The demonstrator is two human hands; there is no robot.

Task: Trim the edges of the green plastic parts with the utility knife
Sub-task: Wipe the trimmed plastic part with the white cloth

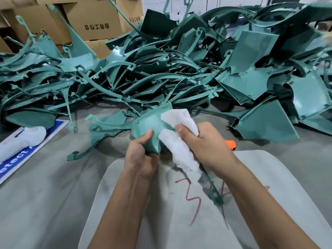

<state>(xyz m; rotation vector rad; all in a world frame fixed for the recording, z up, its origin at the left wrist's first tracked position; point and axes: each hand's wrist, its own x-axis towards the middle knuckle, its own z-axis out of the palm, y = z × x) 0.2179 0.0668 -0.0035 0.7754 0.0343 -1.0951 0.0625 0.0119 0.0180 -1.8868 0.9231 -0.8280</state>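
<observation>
A grey cloth-covered table carries everything. Beyond the hands sprawls a heap of green parts, reaching both sides. Under the forearms lies a pale sheet scrawled in red. Just past the right wrist an orange knife peeks out. Far left of the hands lies a blue sign with a white tool on it.
</observation>
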